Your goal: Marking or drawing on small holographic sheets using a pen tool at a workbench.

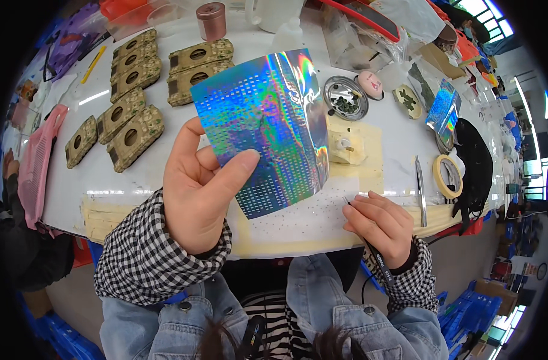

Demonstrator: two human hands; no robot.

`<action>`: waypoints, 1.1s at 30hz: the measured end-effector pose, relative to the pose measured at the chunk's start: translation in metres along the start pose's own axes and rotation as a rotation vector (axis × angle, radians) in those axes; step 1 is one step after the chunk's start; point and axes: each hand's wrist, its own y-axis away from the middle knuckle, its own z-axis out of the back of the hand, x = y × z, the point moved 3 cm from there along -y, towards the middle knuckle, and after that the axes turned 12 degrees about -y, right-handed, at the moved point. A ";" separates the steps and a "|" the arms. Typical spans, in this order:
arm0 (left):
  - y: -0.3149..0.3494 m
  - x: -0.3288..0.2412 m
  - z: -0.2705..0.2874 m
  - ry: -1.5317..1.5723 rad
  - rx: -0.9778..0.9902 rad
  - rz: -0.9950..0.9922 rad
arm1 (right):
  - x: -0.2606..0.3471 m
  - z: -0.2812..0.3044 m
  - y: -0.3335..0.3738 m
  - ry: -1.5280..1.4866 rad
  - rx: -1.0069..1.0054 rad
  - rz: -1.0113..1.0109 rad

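Left hand (196,186) was gripping the holographic sheet (280,138) at its lower left, thumb on the face, fingers behind. Sheet was up above the tabletop (400,144), tilted. Right hand (379,225) was curled round a slim black pen-shaped tool (379,264); tip pointed toward the sheet, looked clear of it.

Handling, my read: sheet was light, thin and bendy, glossy face likely slick. Rows of tiny pale squares covered most of it; couldn't tell holes from stuck-on bits. Best hold: outer edges or the creased band at right, which looked bare of squares. Thumb lay in the square area.

Room: white paper (298,225) with loose specks lay below, so low passes risked scattering them. Yellow block (349,155) crowded the far right, tweezers (420,198) further right. Camouflage cases (148,144) sat left; more space lay near left. Near edge carried yellow tape strips (454,211).
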 end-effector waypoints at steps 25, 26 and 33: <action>-0.001 0.002 0.002 0.001 -0.002 0.002 | -0.008 0.023 -0.007 -0.252 -0.061 -0.193; -0.001 0.002 0.003 0.004 0.006 0.005 | -0.005 0.023 -0.011 -0.273 -0.105 -0.192; -0.001 0.000 -0.001 0.021 0.077 0.044 | 0.026 0.019 -0.067 -0.333 -0.228 0.069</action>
